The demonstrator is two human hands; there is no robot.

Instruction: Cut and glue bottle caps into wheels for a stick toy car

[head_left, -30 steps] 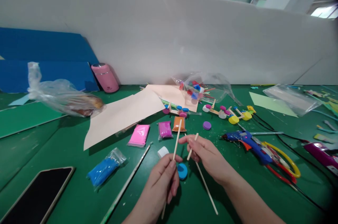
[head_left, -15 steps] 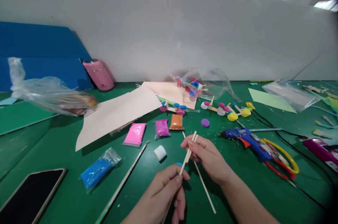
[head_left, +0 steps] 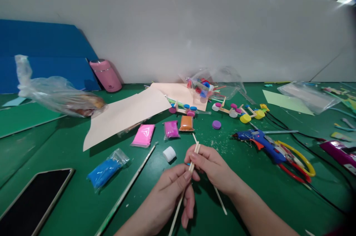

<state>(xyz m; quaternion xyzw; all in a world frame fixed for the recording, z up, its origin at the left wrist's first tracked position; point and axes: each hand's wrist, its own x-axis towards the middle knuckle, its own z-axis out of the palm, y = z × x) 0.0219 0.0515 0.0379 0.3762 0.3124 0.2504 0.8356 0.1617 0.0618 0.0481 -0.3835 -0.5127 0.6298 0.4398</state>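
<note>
Two thin wooden sticks (head_left: 178, 210) lie side by side between my hands at the bottom middle. My left hand (head_left: 172, 188) pinches them between thumb and index finger, its other fingers curled below. Just above, my right hand (head_left: 211, 163) pinches their upper part, touching my left hand's fingertips. Another thin stick (head_left: 221, 200) lies on the table and passes under my right hand. A bit of blue shows behind the fingers, mostly hidden. A white cylinder (head_left: 169, 153) stands to the left of the fingers, and a purple disc (head_left: 216, 124) lies beyond them.
Packets of pink (head_left: 143, 135), purple (head_left: 171, 129), orange (head_left: 186, 123) and blue clay (head_left: 107, 169) lie ahead and left. A phone (head_left: 36, 202) is at lower left. Small wheeled models (head_left: 233, 112) stand farther back. On the right are a blue glue gun (head_left: 261, 143) and pliers (head_left: 300, 162).
My right hand has moved down and left along the sticks, closer to my left hand. The lower end of the held sticks now shows below my left hand. The view has shifted slightly.
</note>
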